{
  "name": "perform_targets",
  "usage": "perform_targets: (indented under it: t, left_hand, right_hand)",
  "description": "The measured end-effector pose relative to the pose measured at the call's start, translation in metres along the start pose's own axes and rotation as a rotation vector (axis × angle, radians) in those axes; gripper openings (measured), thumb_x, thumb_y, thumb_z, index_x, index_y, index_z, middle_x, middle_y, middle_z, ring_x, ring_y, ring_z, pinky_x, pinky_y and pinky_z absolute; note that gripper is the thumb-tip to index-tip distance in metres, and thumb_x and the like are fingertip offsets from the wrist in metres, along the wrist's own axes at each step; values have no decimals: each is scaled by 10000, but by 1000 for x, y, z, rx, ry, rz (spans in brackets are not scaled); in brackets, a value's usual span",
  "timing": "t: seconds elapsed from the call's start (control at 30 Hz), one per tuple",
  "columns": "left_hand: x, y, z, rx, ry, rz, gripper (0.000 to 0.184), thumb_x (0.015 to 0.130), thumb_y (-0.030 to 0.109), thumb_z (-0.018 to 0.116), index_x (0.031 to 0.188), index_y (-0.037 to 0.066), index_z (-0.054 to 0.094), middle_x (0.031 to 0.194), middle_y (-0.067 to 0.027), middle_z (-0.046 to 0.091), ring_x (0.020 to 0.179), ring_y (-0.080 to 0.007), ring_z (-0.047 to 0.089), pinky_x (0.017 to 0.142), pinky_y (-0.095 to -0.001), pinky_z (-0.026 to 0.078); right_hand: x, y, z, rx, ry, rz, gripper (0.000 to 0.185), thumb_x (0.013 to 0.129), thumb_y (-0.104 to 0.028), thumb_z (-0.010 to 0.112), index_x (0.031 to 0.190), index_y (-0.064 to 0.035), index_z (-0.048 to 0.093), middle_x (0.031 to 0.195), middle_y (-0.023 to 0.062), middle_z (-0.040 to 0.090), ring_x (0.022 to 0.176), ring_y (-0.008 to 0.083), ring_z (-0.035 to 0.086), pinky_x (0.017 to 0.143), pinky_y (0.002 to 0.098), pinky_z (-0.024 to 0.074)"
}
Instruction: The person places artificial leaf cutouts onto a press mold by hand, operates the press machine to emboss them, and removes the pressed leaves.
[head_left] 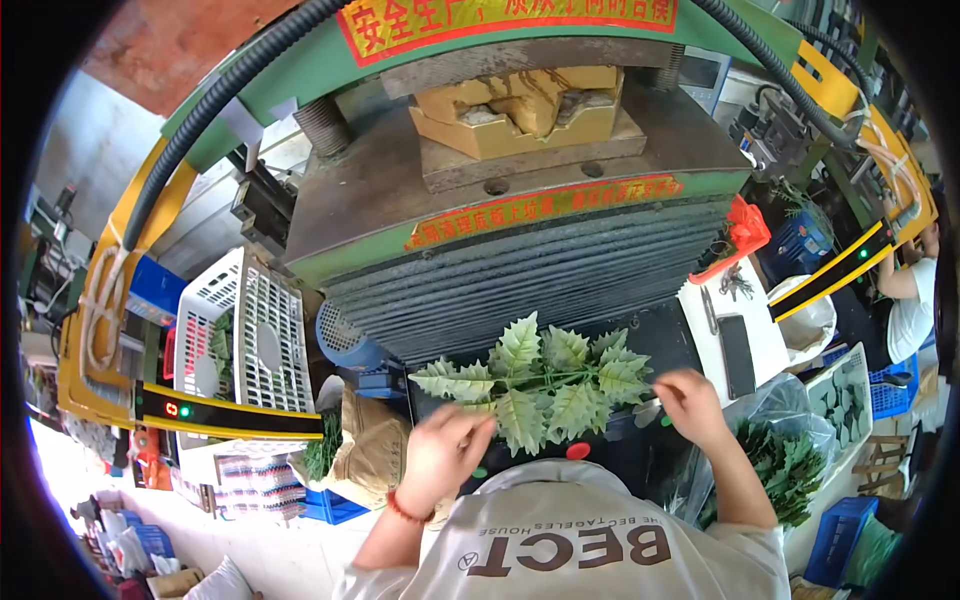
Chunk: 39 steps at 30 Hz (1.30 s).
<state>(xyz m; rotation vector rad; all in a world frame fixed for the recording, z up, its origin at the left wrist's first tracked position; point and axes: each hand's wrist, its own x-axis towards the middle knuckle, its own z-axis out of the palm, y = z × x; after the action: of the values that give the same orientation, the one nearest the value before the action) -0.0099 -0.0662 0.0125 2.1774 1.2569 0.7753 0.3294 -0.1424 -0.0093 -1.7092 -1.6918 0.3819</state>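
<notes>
A spray of artificial leaves, pale green with toothed edges, lies on the black work surface in front of the press. My left hand, with a red bracelet at the wrist, is at its lower left edge. Its fingers are pinched together against a leaf tip. At the right end of the spray is my right hand, thumb and forefinger closed together. Whatever is between those fingertips is too small to make out. A red round button sits on the near side, just before my shirt.
Behind the spray stands a green press with a brass-coloured mould. Yellow-and-black guard bars flank both sides. A white basket is at left; a phone lies on the right ledge. Green leaves fill a plastic bag. Another person's arm shows far right.
</notes>
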Motion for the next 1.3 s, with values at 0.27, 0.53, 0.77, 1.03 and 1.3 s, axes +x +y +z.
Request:
perform_targets:
  t: [0.27,0.53,0.77,1.03,1.3]
  left_hand:
    - [70,-13,30,354,-172,398,237,745,273,704,929,126,679,815,-30,532,790,-200,552,706,-312,440]
    - [24,-14,48,210,245,175,276,736,303,717,894,87,653,864,-56,579,797,-233,570,670,-322,456]
    - [11,-115,9,374,453,-364,277,798,282,701,830,30,592,730,-90,608,599,-227,553,589,-308,458]
    - [11,-133,4,-654,268,-750,181,860,178,651,818,41,540,698,-35,549,587,-105,516,545,-215,423]
    - [4,-15,-21,-1101,342,-248,31,903,52,551,911,40,523,730,-23,533,595,-84,477,536,-204,403]
  right_hand:
    - [67,-14,58,-209,-107,-536,395,760,-276,683,1110,-112,601,1006,69,543,800,242,555,704,346,462]
    - [45,-4,74,-363,-156,-326,366,731,-226,663,1060,-88,583,1001,90,589,815,287,573,719,352,469]
    - [66,-85,27,336,-74,-276,152,710,-59,672,848,-43,610,825,79,613,689,241,564,640,308,463]
    - [67,-209,-42,771,-177,-796,81,757,-60,640,814,-45,584,795,51,599,623,157,561,554,255,449]
    - [94,-171,48,533,-525,52,258,892,-243,607,957,4,568,866,92,591,555,124,530,491,242,423]
